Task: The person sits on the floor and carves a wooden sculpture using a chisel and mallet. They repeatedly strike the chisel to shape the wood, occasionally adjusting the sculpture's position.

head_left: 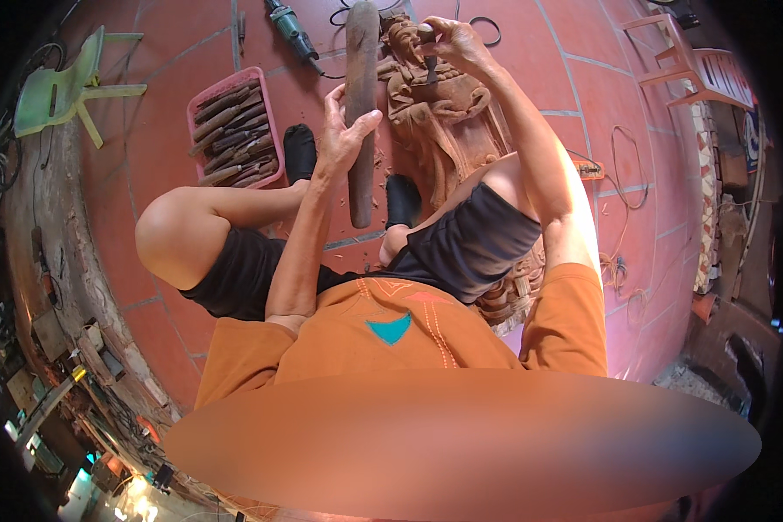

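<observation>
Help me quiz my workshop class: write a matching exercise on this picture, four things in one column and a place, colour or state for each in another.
Things
1. Long dark bar
2. Carved wooden figure
3. Hand tools
4. Corded power tool

Descriptions
A. In a pink basket
B. Teal casing
C. Held in the left grip
D. Partly hidden by the right leg

Pairs: 1-C, 2-D, 3-A, 4-B

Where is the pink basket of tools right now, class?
In the head view, the pink basket sits on the tiled floor, left of centre, beside the left foot's black sock.
</observation>
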### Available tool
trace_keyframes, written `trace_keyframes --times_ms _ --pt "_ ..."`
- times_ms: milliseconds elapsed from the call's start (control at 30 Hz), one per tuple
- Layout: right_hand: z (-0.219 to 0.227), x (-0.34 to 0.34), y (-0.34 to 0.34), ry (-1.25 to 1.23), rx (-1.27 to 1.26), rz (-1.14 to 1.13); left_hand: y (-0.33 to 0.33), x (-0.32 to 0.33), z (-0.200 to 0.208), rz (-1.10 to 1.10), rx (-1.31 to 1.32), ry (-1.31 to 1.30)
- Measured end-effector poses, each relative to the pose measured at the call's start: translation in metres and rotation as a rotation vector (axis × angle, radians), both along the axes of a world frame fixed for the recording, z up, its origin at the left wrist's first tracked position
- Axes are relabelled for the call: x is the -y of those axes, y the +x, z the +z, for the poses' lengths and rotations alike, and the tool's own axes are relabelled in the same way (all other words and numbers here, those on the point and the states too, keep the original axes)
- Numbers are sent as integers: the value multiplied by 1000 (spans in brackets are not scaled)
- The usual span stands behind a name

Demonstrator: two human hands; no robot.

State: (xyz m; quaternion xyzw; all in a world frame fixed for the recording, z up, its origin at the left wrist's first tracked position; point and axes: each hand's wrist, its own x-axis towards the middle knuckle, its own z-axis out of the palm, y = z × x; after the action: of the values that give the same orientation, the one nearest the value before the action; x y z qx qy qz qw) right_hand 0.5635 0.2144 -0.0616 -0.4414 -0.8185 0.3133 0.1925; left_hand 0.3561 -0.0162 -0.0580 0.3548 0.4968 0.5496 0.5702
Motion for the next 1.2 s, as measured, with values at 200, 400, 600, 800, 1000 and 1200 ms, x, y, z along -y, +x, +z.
trace_keyframes --times_ms 200,400,600,800,1000,1200 --pt "4 14 4 43 0 13 9 -6 10 40 -301 223" --pt "-8 11 6 -10 62 78 23 -8 29 96 -517 286" --pt "1 23 -1 105 174 142 15 -11 39 -30 -578 203" --pt "4 22 -1 -5 221 184 20 -11 34 31 -684 233" --pt "0 16 14 -83 137 86 6 -12 24 47 -515 219" --pt "-4 13 18 -174 -42 37 1 -12 24 87 -416 223"
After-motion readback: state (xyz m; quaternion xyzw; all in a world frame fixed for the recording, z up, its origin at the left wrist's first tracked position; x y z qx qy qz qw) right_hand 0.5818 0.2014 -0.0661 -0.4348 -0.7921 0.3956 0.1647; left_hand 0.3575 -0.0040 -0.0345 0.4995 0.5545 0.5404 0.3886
